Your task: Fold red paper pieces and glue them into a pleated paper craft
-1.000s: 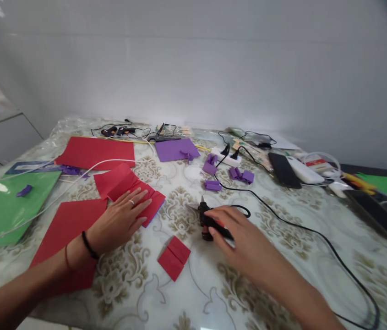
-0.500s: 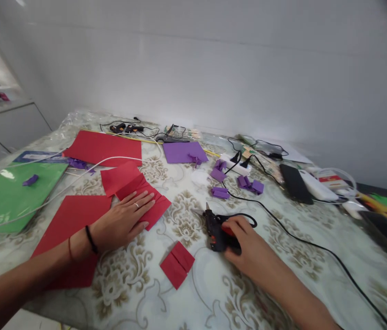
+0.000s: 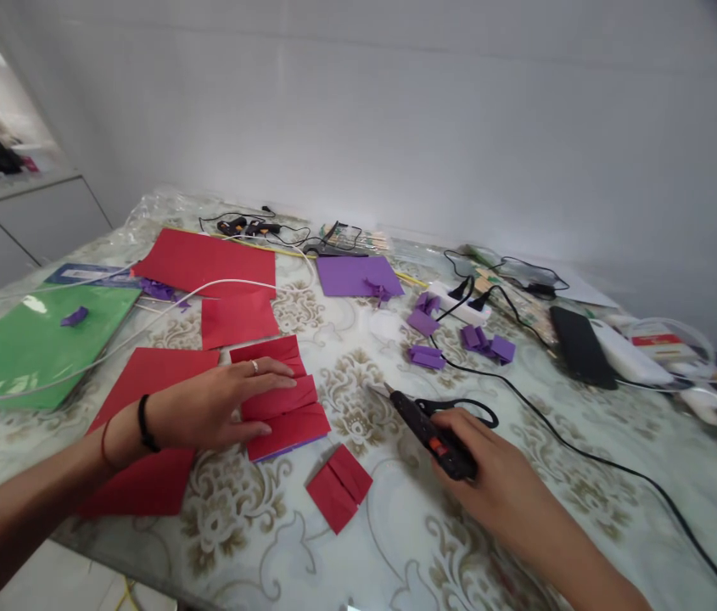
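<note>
My left hand (image 3: pixel 215 407) lies flat, fingers stretched out, on a folded red paper piece (image 3: pixel 285 409) near the table's front. A ring and two wrist bands show on that hand. My right hand (image 3: pixel 485 462) is closed around the handle of a black glue gun (image 3: pixel 425 424) with a red trigger. The gun lies low over the table with its nozzle pointing left, towards the folded red piece. Its black cord (image 3: pixel 562 441) runs off to the right. A small folded red piece (image 3: pixel 338 488) lies between my two hands.
Red sheets (image 3: pixel 205 259), a green sheet (image 3: pixel 33 339), a purple sheet (image 3: pixel 358 276) and several small purple folded bits (image 3: pixel 485 344) lie on the patterned table (image 3: pixel 358 382). A white power strip (image 3: pixel 460 305), a black phone (image 3: pixel 578 344) and cables sit at the back right.
My left hand has slid the folded red piece towards me and turned it. My right hand has laid the glue gun lower, nozzle pointing left. The camera view has shifted left.
</note>
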The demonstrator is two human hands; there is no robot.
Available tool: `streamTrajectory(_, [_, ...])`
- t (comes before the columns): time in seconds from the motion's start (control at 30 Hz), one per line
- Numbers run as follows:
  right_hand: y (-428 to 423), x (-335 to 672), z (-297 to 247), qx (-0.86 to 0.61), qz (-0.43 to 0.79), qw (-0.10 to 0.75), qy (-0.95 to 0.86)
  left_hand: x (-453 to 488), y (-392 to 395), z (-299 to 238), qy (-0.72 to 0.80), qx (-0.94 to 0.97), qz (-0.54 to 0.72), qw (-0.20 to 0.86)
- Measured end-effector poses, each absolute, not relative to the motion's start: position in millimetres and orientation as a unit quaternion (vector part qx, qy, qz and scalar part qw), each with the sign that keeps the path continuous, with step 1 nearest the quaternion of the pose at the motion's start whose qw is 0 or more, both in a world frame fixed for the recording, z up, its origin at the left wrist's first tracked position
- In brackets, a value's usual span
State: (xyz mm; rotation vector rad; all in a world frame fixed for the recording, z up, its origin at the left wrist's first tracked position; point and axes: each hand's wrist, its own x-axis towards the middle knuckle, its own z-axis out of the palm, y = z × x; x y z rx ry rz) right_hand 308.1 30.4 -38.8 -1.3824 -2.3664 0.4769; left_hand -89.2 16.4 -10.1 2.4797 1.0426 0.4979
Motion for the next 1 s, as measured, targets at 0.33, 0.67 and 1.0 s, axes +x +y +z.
streamTrajectory(0.33, [40.6,324.8,-65.5,-0.495,0.151,0.159,-0.841,-71.3,18.7,-9.0,0.454,0.862,0.125,0.189])
streamTrajectory(0.67, [14.5,242.7,-12.2,-0.309,0.049,0.243,-0.918,-72.9,16.2,-14.2,0.471,0.805,0.234,0.274])
streamTrajectory(1.0, [23.2,190.0,-39.9,-0.209,0.059,0.259,-0.941,-85.1,18.8,-9.8,0.494,0.801,0.326,0.091])
